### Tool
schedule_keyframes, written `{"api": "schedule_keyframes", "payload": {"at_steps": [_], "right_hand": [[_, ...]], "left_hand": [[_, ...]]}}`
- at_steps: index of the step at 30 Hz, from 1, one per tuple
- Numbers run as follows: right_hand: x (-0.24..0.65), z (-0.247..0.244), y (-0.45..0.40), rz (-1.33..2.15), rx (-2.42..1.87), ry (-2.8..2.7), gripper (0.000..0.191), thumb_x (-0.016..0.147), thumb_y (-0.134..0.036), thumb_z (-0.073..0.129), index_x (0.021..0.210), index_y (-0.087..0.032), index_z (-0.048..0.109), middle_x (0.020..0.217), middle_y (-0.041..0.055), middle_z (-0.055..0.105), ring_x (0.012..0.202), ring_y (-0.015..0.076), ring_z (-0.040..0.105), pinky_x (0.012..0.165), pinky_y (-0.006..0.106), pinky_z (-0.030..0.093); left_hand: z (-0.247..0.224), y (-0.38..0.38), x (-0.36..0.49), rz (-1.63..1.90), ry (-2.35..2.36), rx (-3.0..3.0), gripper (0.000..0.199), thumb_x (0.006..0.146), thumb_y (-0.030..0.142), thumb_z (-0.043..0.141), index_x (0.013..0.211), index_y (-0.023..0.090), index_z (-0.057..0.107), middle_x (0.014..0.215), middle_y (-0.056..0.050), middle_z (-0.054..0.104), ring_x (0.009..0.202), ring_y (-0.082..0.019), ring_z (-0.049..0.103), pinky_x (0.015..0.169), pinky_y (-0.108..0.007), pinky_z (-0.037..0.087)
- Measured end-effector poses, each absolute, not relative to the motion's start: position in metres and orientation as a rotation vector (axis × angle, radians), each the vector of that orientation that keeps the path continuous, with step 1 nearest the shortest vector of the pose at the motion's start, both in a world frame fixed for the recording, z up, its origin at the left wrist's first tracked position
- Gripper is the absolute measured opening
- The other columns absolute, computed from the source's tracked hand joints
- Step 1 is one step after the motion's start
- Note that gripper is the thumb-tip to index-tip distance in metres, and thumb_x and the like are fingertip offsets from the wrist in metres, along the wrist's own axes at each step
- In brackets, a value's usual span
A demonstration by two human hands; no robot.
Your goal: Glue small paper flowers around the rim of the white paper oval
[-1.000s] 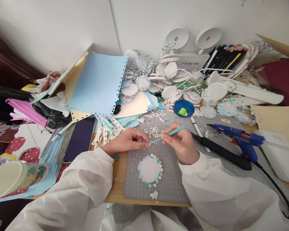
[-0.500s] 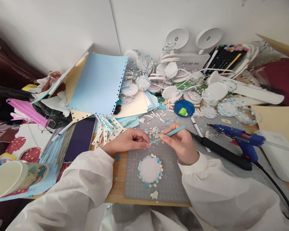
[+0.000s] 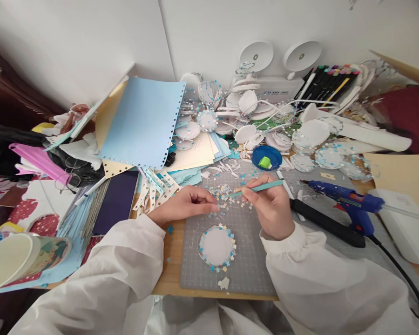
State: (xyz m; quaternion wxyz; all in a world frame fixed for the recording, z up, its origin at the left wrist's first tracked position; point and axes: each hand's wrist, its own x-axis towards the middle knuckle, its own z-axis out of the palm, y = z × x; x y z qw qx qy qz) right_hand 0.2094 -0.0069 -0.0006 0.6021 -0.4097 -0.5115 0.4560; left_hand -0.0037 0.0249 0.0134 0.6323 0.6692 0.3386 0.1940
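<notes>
My right hand (image 3: 270, 204) grips a pair of teal tweezers (image 3: 265, 186), its tips pointing left over a loose pile of tiny paper stars (image 3: 219, 193) in blue, cream and white. My left hand (image 3: 186, 201) rests beside the pile, thumb and fingers pinched together; whatever sits between the fingertips is too small to make out. Below both hands, a round white disc (image 3: 217, 245) ringed with blue and cream stars lies on the grey cutting mat (image 3: 195, 274). A small cream scrap (image 3: 224, 283) lies near the mat's front edge.
At right lie a blue hot glue gun (image 3: 349, 200) and a black-handled tool (image 3: 328, 223). A blue dish (image 3: 267, 157) sits behind my right hand. Star-trimmed white discs (image 3: 207, 120) crowd the back. At left are a phone (image 3: 115, 202), punched paper (image 3: 143, 121) and a paper cup (image 3: 24, 258).
My right hand with the tweezers has shifted to the right, and the tips have drawn away from my left fingertips to over the star pile. My left hand has barely moved.
</notes>
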Motion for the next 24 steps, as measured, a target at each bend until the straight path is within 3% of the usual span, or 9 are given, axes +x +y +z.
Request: {"api": "schedule_keyframes", "payload": {"at_steps": [4,8,12,16,24], "right_hand": [[0.205,0.005,-0.015,0.779,-0.930,-1.305,0.012,0.078,-0.020,0.069,0.077,-0.023,0.058,0.075,0.0024,0.061,0.076,0.0196,0.066,0.072,0.039,0.054],[0.201,0.009,-0.025,0.541,-0.812,-1.604,0.015,0.078,-0.010,0.065,0.082,-0.024,0.061,0.079,0.0058,0.068,0.075,0.0209,0.067,0.067,0.039,0.054],[0.200,0.007,-0.028,0.320,-0.645,-1.835,0.026,0.076,-0.006,0.065,0.091,-0.027,0.065,0.084,0.0039,0.071,0.072,0.0171,0.064,0.063,0.034,0.053],[0.198,0.006,-0.029,0.164,-0.620,-1.952,0.028,0.077,-0.004,0.064,0.093,-0.028,0.065,0.084,0.0023,0.070,0.072,0.0157,0.062,0.063,0.033,0.053],[0.196,0.012,-0.030,0.375,-0.686,-1.964,0.028,0.076,-0.003,0.054,0.093,-0.024,0.059,0.083,0.0053,0.060,0.077,0.0174,0.057,0.069,0.034,0.050]], "left_hand": [[0.020,0.017,-0.001,0.624,0.858,1.551,0.039,0.087,0.041,0.057,0.066,0.010,0.070,0.051,0.002,0.041,0.050,-0.007,0.031,0.050,-0.024,0.022],[0.021,0.010,0.005,0.586,0.783,1.488,0.045,0.089,0.046,0.052,0.064,0.011,0.064,0.048,0.004,0.032,0.047,-0.007,0.026,0.047,-0.025,0.018],[0.020,0.006,0.011,0.519,0.715,1.442,0.054,0.087,0.051,0.053,0.050,0.015,0.040,0.048,0.005,0.031,0.047,-0.006,0.025,0.047,-0.024,0.018],[0.021,0.001,0.014,0.549,0.697,1.299,0.050,0.086,0.044,0.058,0.052,0.016,0.035,0.049,0.006,0.028,0.047,-0.006,0.022,0.047,-0.024,0.016],[0.018,-0.001,0.014,0.659,0.705,1.107,0.049,0.084,0.032,0.062,0.050,0.016,0.031,0.045,0.007,0.027,0.043,-0.005,0.020,0.046,-0.025,0.015]]}}
